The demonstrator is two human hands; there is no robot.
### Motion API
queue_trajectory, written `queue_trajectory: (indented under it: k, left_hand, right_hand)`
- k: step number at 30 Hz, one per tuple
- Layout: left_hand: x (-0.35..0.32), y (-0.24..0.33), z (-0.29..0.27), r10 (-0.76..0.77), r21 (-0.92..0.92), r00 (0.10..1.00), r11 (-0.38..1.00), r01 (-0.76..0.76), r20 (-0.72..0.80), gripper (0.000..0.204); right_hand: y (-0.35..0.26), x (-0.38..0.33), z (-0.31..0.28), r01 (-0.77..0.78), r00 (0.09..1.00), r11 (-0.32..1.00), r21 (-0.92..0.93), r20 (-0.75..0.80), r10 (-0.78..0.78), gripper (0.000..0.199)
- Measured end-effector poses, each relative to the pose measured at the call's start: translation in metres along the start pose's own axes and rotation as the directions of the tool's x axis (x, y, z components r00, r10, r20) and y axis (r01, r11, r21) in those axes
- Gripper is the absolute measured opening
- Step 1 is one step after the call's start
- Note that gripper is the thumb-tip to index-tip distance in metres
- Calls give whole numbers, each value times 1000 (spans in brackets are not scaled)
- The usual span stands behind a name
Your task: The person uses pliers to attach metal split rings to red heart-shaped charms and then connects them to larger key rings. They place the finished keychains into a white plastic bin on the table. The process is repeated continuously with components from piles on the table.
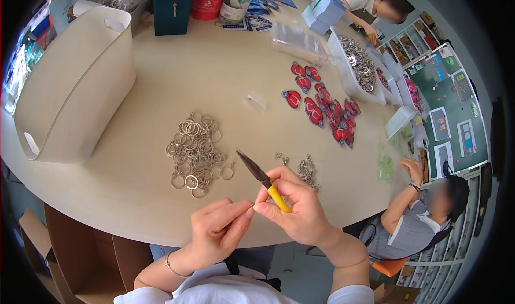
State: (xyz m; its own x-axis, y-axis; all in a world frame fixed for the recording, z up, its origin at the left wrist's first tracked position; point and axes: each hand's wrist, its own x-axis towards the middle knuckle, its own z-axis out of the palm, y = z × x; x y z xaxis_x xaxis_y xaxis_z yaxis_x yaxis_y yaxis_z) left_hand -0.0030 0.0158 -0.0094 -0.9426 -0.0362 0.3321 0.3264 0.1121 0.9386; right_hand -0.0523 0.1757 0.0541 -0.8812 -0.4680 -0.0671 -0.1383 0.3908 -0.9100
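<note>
A tiny metal piece sits at the meeting fingertips of the two hands, too small to make out in detail. The left hand pinches it between thumb and forefinger, the other fingers curled in; the right hand brings its thumb and forefinger to the same spot while also gripping a pair of pliers — yellow handles, dark nose pointing forward and left, away from the person. Just ahead of the left hand lies a loose heap of key rings, one of them near the pliers' tip. Right beyond the right hand are small metal bits in a little pile. Farther ahead of the right hand, red charms lie scattered, with a small clear bag to their left. Well forward and left of the left hand stands a large cream tub. Far past the charms, a white tray holds many metal rings — and, well off to the right hand's right, a seated co-worker raises a hand above the table.
</note>
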Motion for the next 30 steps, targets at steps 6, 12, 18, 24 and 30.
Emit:
queue_trajectory:
  k: [6,12,18,24,30]
  left_hand:
    - [6,-1,-4,-108,-103,994,989,110,21,8]
    - [6,-1,-2,-123,-122,992,985,121,-11,7]
    - [5,-2,-3,-132,-112,991,985,128,-29,8]
    - [4,-4,0,-11,-1,997,1000,11,-75,7]
    - [0,-6,0,39,75,993,997,-30,-114,9]
  right_hand:
    - [53,85,-72,-79,953,896,-436,-296,-59,23]
    - [106,166,-150,-29,1000,623,-782,-24,17,45]
    - [107,182,-158,-115,978,551,-826,5,211,48]
    - [83,133,-150,-329,931,644,-690,-121,345,40]
    - [23,42,-59,-54,990,990,-134,-135,35,28]
